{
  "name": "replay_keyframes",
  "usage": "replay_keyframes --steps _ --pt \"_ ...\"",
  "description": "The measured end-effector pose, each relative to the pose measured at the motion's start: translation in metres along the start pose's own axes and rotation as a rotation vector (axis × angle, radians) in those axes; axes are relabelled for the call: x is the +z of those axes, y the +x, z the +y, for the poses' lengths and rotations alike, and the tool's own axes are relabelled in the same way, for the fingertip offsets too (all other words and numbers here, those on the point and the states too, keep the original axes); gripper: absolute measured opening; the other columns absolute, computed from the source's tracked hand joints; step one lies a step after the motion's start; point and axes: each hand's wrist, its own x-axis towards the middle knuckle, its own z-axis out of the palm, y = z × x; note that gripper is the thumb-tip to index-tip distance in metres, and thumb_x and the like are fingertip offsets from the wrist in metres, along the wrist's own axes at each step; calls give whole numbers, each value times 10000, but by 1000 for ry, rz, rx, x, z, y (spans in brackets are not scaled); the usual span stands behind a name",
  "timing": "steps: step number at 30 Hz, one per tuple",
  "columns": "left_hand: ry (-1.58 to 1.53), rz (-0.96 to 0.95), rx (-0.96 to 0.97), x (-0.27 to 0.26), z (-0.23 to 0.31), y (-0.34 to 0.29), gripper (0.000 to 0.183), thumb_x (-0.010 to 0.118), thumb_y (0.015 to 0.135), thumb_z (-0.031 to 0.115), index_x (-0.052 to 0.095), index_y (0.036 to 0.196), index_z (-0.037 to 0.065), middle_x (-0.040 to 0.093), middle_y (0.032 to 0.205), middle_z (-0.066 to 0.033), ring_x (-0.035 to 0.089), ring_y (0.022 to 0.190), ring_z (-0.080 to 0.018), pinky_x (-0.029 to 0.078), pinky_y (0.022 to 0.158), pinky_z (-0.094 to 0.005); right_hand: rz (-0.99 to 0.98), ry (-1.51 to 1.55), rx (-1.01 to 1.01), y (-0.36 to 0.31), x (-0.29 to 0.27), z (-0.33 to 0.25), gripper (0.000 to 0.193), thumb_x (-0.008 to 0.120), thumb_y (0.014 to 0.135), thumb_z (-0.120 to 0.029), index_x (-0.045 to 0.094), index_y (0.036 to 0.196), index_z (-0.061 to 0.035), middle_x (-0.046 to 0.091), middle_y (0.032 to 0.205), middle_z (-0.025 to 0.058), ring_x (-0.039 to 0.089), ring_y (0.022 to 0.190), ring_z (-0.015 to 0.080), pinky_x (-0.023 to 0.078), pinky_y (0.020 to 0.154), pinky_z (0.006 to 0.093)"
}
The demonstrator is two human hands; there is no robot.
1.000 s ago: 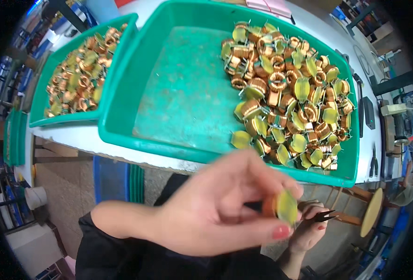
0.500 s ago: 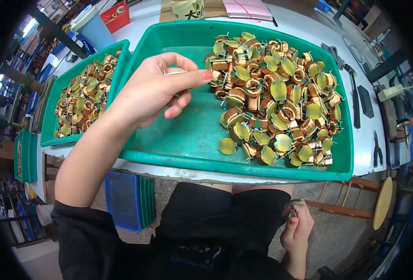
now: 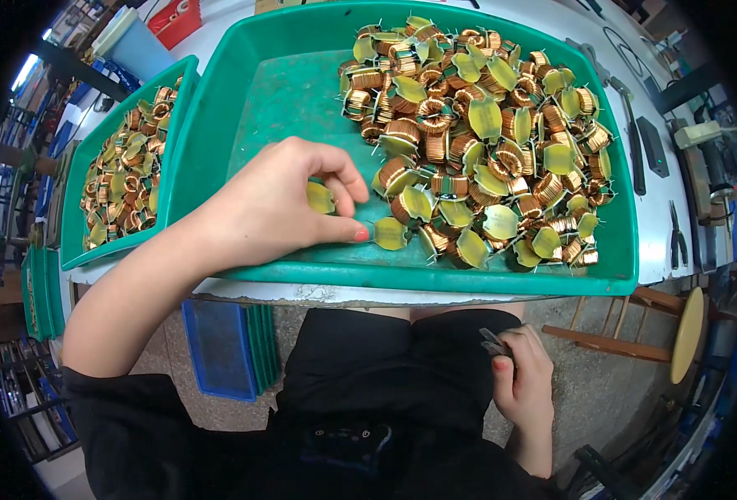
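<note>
Left hand: left hand (image 3: 281, 208) reaches into the large green plastic tray (image 3: 302, 92), fingers curled, thumb and fingertips pinching one copper-wound toroidal coil with a yellow-green tape wrap (image 3: 320, 197).
Right hand: right hand (image 3: 522, 385) rests low on the lap, closed around a small dark metal tool (image 3: 495, 342); tool type cannot be told.
Coil position: held just above the tray floor, left of the heap and near the front wall.
Coil facing: yellow flat face turned up toward the camera; long axis not clear, mostly hidden by fingers.
Heap: loose coils (image 3: 477, 142) piled over the tray's right half, far too many to count.
Trays: two with coils; smaller green tray (image 3: 75, 225) to the left, also holding coils.
</note>
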Motion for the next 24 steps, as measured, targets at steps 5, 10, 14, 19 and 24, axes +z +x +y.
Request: replay_keyframes --steps 5,10,14,19,24 --pt "31 -71 -38 2 10 4 150 725 701 23 608 795 21 648 774 -37 525 602 -74 435 566 -189 -38 -26 23 2 0 -2 156 567 799 -129 551 893 -5 546 800 109 489 696 267 417 656 323" --pt "-139 -112 -3 8 2 6 147 724 705 52 609 790 20 638 766 -36 503 540 -93 433 542 -217 -73 -28 43 5 2 -5 158 578 792 -116 555 901 -5 550 807 108 495 706 270 422 669 325" --pt "-180 -124 -79 9 12 8 157 734 696 45 602 780 26 641 777 -37 522 589 -92 445 577 -219 -85 -40 42 6 4 -5 162 587 791 -113 559 908 -5 553 813 108 501 716 271 426 679 324" --pt "-127 -81 -94 13 11 8 182 748 682 68 594 770 28 643 782 -42 537 608 -100 451 591 -236 -95 -68 32 7 6 -4 167 597 789 -110 563 914 -5 558 820 106 509 727 270 432 688 323" --pt "-35 -49 24 17 10 11 215 757 673 116 586 763 22 636 766 -51 529 561 -124 446 568 -256 -117 -81 35 8 6 -1 170 602 787 -108 566 918 -6 561 825 105 515 731 267 435 691 321"
